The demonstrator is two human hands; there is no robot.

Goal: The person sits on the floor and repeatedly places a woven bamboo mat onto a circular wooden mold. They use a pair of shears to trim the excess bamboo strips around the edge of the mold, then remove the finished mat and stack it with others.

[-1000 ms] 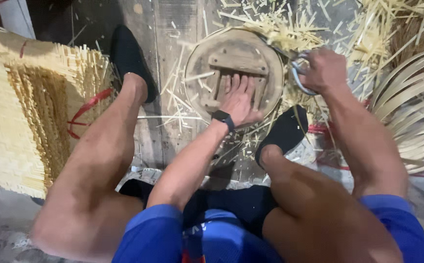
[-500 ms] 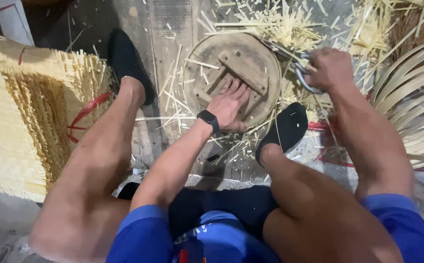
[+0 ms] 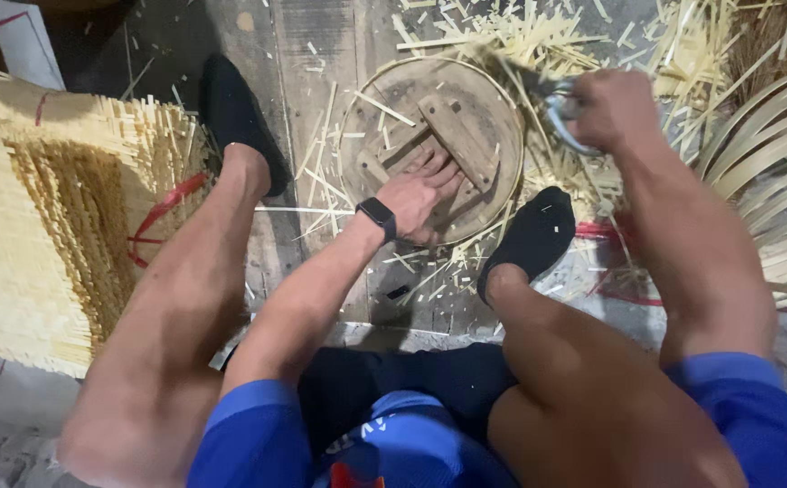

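A round wooden disc (image 3: 429, 99) with crossed wooden bars lies on the plank floor between my feet. My left hand (image 3: 422, 194), with a dark watch on the wrist, rests flat on the disc's near part, its fingers against one bar. To the disc's right, my right hand (image 3: 612, 107) is closed on a metal tool (image 3: 558, 101) with a curved grey part. A thin bamboo strip (image 3: 511, 72) runs from the tool over the disc's edge; how it is held is blurred.
A big bundle of cut bamboo sticks (image 3: 50, 208) tied with red band stands at the left. Curved bamboo strips (image 3: 773, 172) fan out at the right. Loose splinters (image 3: 520, 36) litter the floor at the back. My feet in black socks (image 3: 230, 108) (image 3: 529, 239) flank the disc.
My left hand has slid toward me across the disc. The disc has turned, its bars now lying at a slant. My right hand with the tool stays at the disc's right.
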